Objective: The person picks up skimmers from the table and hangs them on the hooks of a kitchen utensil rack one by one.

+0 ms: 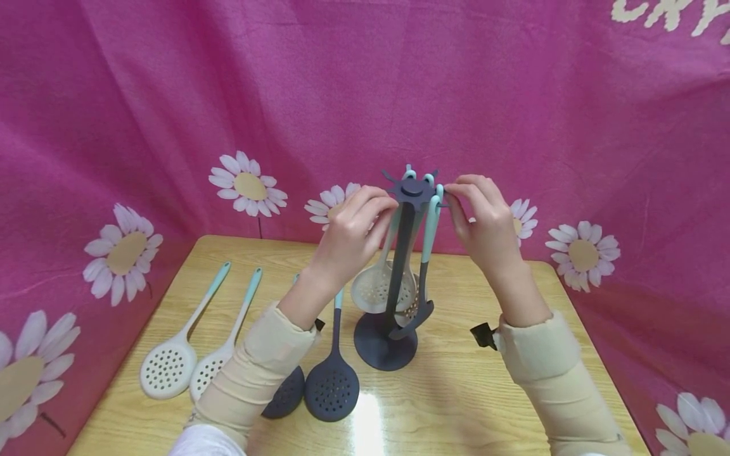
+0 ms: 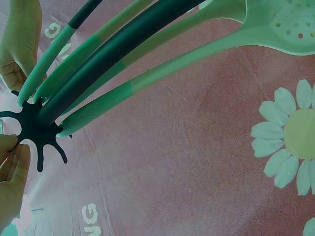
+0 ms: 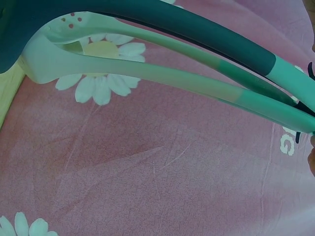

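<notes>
A dark utensil rack (image 1: pixel 403 266) with a round base and hooked top stands on the table. My left hand (image 1: pixel 356 221) pinches one of its hooks on the left side. On the right, my right hand (image 1: pixel 481 212) appears to pinch a hook beside the mint handle of a dark-headed utensil (image 1: pixel 431 231), which hangs edge-on. Pale utensils with mint handles, including a perforated skimmer (image 1: pixel 375 288), hang behind the post. In the left wrist view, hanging handles partly cover the right fingertips; the hooked rack top (image 2: pixel 37 123) is seen from below.
Left of the rack, two white skimmers (image 1: pixel 168 367) and two dark skimmers (image 1: pixel 332 386) lie on the wooden table (image 1: pixel 467 386). My left forearm covers parts of them. A pink cloth (image 1: pixel 319 82) with daisies surrounds the table at the back and sides.
</notes>
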Motion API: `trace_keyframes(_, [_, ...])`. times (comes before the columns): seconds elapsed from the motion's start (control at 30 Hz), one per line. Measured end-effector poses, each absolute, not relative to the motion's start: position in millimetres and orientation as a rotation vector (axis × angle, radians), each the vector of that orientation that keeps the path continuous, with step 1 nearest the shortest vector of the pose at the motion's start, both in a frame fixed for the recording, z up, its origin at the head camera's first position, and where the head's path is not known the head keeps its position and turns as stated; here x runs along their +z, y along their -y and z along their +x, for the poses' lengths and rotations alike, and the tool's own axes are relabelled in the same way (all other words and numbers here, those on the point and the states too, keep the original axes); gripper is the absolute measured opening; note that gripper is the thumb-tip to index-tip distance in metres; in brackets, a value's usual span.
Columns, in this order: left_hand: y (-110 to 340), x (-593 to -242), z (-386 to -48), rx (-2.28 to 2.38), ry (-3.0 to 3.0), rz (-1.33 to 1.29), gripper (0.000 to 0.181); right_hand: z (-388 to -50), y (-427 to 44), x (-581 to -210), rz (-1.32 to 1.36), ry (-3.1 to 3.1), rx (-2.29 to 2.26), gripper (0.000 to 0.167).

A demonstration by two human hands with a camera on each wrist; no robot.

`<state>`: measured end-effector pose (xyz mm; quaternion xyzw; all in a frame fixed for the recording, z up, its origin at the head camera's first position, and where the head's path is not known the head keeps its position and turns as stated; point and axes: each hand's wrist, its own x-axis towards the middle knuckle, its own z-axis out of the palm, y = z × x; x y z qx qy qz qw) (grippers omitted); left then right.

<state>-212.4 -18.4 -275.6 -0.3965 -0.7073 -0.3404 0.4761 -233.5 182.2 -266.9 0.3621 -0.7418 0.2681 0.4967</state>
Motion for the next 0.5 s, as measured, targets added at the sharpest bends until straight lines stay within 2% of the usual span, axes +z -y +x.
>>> trace_keyframes(0.3, [20.8, -286.6, -216.2, -0.944, 1.684, -0.942, 0.026, -233.4, -182.0, -267.0, 0.876, 1.798, 0.641, 0.014])
trace_keyframes(0.5, [27.2, -298.8, -229.7, -0.983, 1.691, -0.805, 0.029, -234.1, -181.9, -267.5, 0.881, 1.794, 0.646, 0.015])
